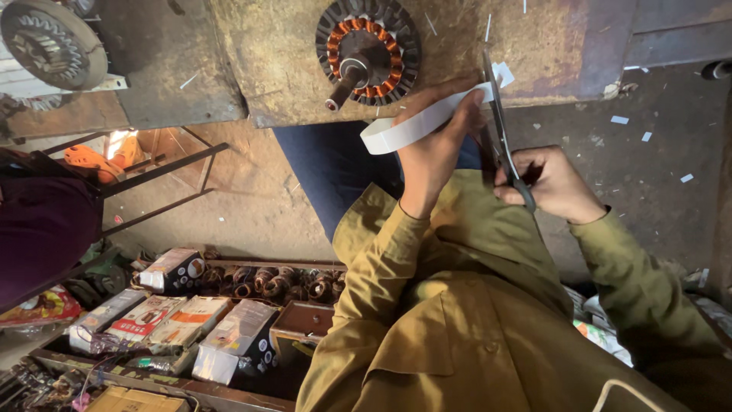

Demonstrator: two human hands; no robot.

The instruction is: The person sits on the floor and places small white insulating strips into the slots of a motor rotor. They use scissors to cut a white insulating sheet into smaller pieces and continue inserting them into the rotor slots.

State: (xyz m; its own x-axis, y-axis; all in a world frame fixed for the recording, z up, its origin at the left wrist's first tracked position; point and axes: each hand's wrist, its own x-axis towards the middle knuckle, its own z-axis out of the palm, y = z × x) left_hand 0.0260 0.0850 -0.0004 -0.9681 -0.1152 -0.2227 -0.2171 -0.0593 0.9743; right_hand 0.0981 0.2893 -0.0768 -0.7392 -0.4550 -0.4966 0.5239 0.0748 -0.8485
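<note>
A: Ok, what's in hand?

B: I see the left hand [435, 149] pinching a white strip [415, 123], flat and papery, bent into a loop, fingers closed on its upper end. Right hand [553, 183] is wrapped round the grips of the scissors [499, 126], dark metal, long thin blades. Blades sit right at the strip's end, by the left fingertips. I can't tell whether the blades are parted.

A: Where's the strip relative to the bench?

B: Held in the air over the bench [290, 53] edge, just beside the stator [368, 49]: round, dark toothed laminations, copper windings, steel shaft.

A: Surface, room?

B: Bench top is rough, stained and worn, with white offcuts scattered on it. Dusty concrete floor. Boxes [191, 320] lie on a cluttered rack below. Both sleeves are olive cloth.
</note>
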